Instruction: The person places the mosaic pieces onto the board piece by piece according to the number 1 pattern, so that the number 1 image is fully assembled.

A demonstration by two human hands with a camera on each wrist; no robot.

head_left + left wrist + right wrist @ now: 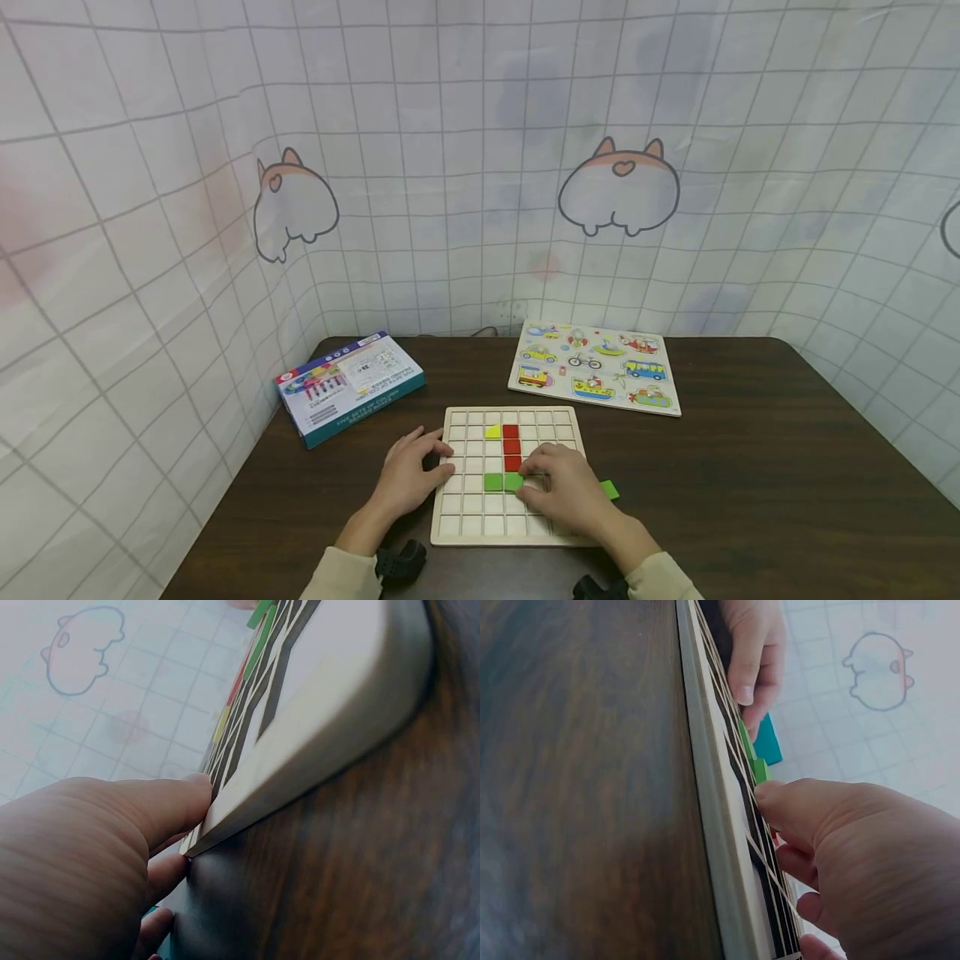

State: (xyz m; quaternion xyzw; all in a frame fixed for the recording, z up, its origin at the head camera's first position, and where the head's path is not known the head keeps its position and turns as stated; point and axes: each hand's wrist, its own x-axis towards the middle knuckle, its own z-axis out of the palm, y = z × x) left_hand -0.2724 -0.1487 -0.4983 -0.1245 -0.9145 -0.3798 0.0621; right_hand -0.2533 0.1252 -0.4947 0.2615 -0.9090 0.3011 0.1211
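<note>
A pale wooden grid board point(472, 525) lies on the table before me. My left hand point(408, 471) rests at its left edge; in the left wrist view, the thumb touches the rim and the fingertips lie against the side. My right hand point(566, 487) is over the board's right half, pinching a green tile point(513, 482) between thumb and forefinger. This tile sits slightly raised beside another green tile point(493, 482). Above them runs a column of red tiles point(512, 447), with a yellow tile point(492, 432) left of the top one. The right hand hides several cells.
Another green piece point(610, 490) shows past the right hand, by the board's right edge. A flat boxed set point(352, 387) lies at the back left. A picture puzzle board point(596, 367) with vehicles lies at the back right. Gridded cloth point(450, 208) hangs behind the dark table point(750, 467).
</note>
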